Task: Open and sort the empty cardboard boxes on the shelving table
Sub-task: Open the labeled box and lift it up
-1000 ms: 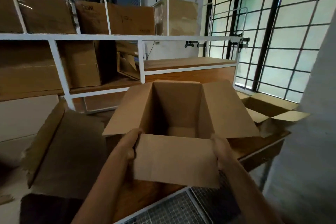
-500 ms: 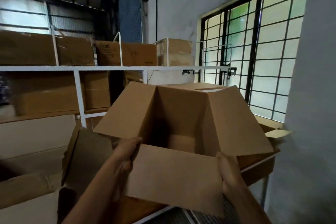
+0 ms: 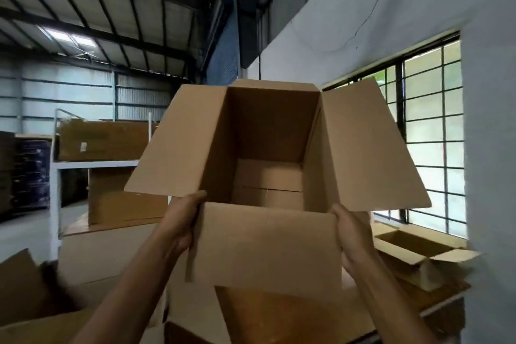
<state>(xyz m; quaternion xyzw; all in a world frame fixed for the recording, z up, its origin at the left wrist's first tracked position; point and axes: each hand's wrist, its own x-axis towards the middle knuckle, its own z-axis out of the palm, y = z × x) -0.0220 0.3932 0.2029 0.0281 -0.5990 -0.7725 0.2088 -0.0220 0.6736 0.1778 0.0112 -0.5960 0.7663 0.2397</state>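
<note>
Both hands, left [image 3: 181, 220] and right [image 3: 349, 234], fingers closed on open box [image 3: 268, 148] sides, holding it above table [image 3: 293, 313], likely for sorting.

Two bare forearms come up from the lower edge of the head view, uncovered as far down as the frame shows, with no sleeve or cuff visible on either. The left hand [image 3: 183, 222] and the right hand [image 3: 352, 237] wear no gloves. No watch, band or ring shows on the visible wrists or fingers. Both forearms look slim and smooth, slightly softened by motion blur.
</note>
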